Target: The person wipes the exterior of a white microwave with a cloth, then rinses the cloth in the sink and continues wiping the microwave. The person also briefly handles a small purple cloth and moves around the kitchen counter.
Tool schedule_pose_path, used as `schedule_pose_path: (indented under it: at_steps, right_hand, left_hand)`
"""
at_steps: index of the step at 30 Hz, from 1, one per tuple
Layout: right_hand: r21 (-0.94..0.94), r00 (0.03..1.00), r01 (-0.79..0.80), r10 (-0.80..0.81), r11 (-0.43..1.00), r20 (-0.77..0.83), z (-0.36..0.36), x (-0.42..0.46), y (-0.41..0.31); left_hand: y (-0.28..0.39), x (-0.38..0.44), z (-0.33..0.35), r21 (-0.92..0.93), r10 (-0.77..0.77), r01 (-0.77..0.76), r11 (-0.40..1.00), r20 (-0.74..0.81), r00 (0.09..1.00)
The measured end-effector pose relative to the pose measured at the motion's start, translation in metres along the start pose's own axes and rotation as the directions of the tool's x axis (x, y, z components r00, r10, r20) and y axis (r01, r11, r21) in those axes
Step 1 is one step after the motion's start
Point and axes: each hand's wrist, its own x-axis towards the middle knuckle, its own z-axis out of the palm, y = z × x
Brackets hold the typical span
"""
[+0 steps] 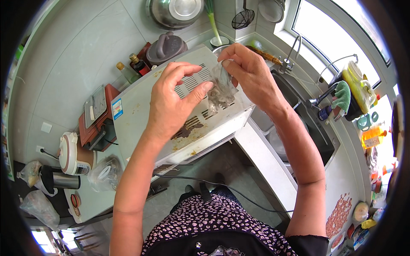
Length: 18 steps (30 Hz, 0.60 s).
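Note:
My right hand (pixel 253 73) pinches the top of a crumpled clear plastic bag (pixel 221 94) between thumb and fingers. Something greyish shows in the bag's lower part, too unclear to name. My left hand (pixel 171 99) is just left of the bag, thumb and fingers spread and nothing held. Its thumb tip comes close to the plastic; whether they touch I cannot tell. Beneath both hands is the white metal casing of an appliance (pixel 141 128), with rows of vent slots. Brown stains and a dark rusty patch (pixel 189 130) mark its near part.
A sink (pixel 320 140) with a faucet (pixel 286 64) lies to the right. Bottles (pixel 139 65) and a grey lidded pot (pixel 166 48) stand behind the casing. A rice cooker (pixel 72 153) is at left. A black cable (pixel 205 181) crosses low before my body.

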Motion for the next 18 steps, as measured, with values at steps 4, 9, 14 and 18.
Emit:
schedule_pose_path:
  at_steps: [4,9,14,18]
  right_hand:
    - [0.224,0.992,-0.101,0.114,0.969,-0.047,0.002,0.007,-0.004]
    - [0.605,0.981,-0.173,0.189,0.777,0.039,0.009,0.007,-0.009]
    - [0.715,0.970,-0.234,0.211,0.659,0.122,0.016,0.007,-0.016]
    - [0.685,0.972,-0.225,0.211,0.693,0.106,0.015,0.006,-0.010]
  left_hand:
    - [0.006,-0.021,0.003,0.107,0.064,-0.058,0.993,-0.057,0.996]
    - [0.010,-0.024,0.014,0.063,-0.043,0.042,0.997,0.023,0.999]
    - [-0.003,-0.023,0.024,-0.219,-0.292,0.285,0.933,0.000,0.957]
    - [-0.013,-0.024,0.022,-0.404,-0.470,0.461,0.790,0.084,0.879]
